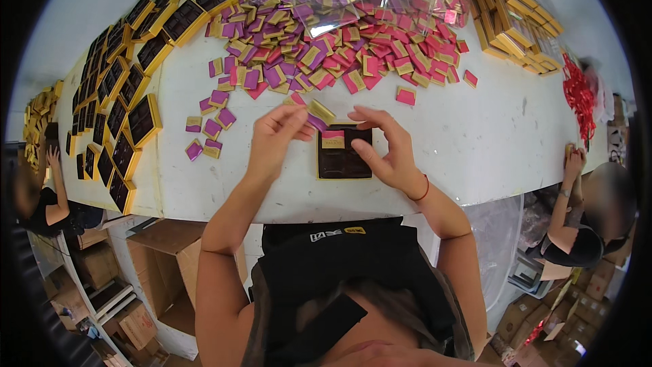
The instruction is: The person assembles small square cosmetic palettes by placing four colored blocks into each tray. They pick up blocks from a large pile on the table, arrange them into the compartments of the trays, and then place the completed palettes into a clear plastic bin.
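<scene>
In front of me on the white table lies a gold-edged box point(345, 166) with a dark compartmented insert. A pink-and-gold wrapped square point(333, 140) sits in its upper left compartment. Just beyond the box's left far corner, my left hand point(280, 128) pinches a purple-and-gold wrapped square point(319, 115). Another pink-and-gold piece shows by its fingertips; I cannot tell if it is held too. My right hand point(388, 149) hovers over the box's right side, thumb and fingers apart, with nothing visible between them. Its fingers partly cover the right compartments.
A large heap of pink and purple wrapped squares point(326, 61) spreads across the far side under clear plastic. Several loose purple squares point(212, 129) lie to the left. Dark-insert boxes point(119, 95) stand at left, stacked gold boxes point(513, 20) at far right, near red ribbons point(578, 95). Co-workers sit at both sides.
</scene>
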{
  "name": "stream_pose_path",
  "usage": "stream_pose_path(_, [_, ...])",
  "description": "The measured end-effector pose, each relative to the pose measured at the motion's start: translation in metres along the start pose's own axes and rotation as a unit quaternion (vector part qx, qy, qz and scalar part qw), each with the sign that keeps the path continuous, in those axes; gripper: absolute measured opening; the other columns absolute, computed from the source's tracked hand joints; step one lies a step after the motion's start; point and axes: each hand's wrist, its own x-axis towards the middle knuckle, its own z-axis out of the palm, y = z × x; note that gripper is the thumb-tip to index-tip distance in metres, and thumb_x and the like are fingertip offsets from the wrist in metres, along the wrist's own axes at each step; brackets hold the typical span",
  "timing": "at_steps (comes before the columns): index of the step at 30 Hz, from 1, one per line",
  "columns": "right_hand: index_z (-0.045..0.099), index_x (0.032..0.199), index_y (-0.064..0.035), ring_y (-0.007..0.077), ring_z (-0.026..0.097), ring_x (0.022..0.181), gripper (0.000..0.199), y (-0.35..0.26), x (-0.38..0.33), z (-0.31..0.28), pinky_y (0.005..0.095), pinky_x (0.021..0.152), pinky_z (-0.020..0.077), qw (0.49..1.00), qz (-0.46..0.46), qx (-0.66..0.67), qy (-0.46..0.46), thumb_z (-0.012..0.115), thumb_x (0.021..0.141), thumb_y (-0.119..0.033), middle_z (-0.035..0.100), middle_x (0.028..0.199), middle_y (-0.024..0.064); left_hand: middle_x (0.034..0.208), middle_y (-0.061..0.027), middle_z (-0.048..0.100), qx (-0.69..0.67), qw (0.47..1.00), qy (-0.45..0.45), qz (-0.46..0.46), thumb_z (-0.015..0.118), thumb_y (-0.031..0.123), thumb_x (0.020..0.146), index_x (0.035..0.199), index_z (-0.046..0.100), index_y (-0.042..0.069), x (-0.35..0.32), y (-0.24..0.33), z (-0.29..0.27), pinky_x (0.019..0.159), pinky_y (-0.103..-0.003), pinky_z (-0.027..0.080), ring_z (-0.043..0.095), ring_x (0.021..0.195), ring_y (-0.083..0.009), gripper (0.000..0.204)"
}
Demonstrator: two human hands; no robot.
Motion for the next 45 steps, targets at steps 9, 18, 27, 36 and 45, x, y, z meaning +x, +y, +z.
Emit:
stream_pose_path(9, [0.056, 0.134, -0.0044, 0.0092, 0.062, 0.074, 0.045, 0.008, 0.001, -0.019, 0.0244, 0.071, 0.0509, 0.978, 0.148, 0.101, -0.11, 0.064, 0.09, 0.0, 0.067, 0.085, 0.0028, 0.097, -0.0054, 0.069, 0.168, 0.982, -0.086, 0.023, 0.067, 0.005, 0.094, 0.106, 0.067, 0.0, -0.011, -0.011, 0.034, 0.078, -0.027, 0.053, 0.065, 0.084, -0.0087, 0.013])
stream_pose_path(18, [0.069, 0.11, -0.0085, 0.0249, 0.058, 0.095, 0.029, 0.018, -0.014, 0.005, 0.0384, 0.083, 0.0422, 0.981, -0.034, -0.187, 0.047, 0.07, 0.082, -0.001, 0.062, 0.091, 0.0058, 0.094, -0.0056, 0.062, 0.5, 0.791, 0.037, 0.35, 0.08, 0.015, 0.079, 0.102, 0.063, 0.007, 0.083, 0.001, 0.001, 0.074, -0.036, 0.049, 0.061, 0.087, -0.0248, 0.03])
stream_pose_path(27, [0.073, 0.102, -0.0113, 0.0229, 0.056, 0.098, 0.026, 0.029, -0.021, 0.002, 0.0392, 0.087, 0.0389, 0.973, -0.042, -0.225, 0.041, 0.078, 0.077, -0.007, 0.062, 0.099, 0.0025, 0.094, -0.0061, 0.063, 0.549, 0.762, 0.044, 0.341, 0.081, 0.018, 0.076, 0.101, 0.062, 0.009, 0.089, -0.015, 0.006, 0.076, -0.039, 0.049, 0.061, 0.089, -0.0266, 0.033])
stream_pose_path(36, [0.068, 0.118, -0.0087, 0.0263, 0.058, 0.109, 0.042, 0.008, -0.023, -0.004, 0.0426, 0.101, 0.0382, 0.945, -0.097, -0.307, -0.052, 0.08, 0.079, -0.018, 0.063, 0.107, 0.0054, 0.089, -0.007, 0.07, 0.419, 0.87, 0.056, 0.252, 0.075, 0.007, 0.081, 0.103, 0.07, 0.007, 0.067, 0.003, -0.006, 0.071, -0.033, 0.052, 0.066, 0.078, -0.0225, 0.022])
stream_pose_path(45, [0.062, 0.131, -0.0048, 0.0179, 0.066, 0.097, 0.049, -0.012, -0.019, -0.007, 0.0303, 0.085, 0.0516, 0.95, 0.101, 0.294, -0.037, 0.072, 0.083, -0.006, 0.063, 0.125, 0.0118, 0.095, -0.0072, 0.071, 0.381, 0.771, -0.051, 0.508, 0.077, -0.005, 0.078, 0.099, 0.073, 0.007, -0.026, 0.014, 0.015, 0.071, -0.031, 0.053, 0.067, 0.081, -0.0216, 0.025])
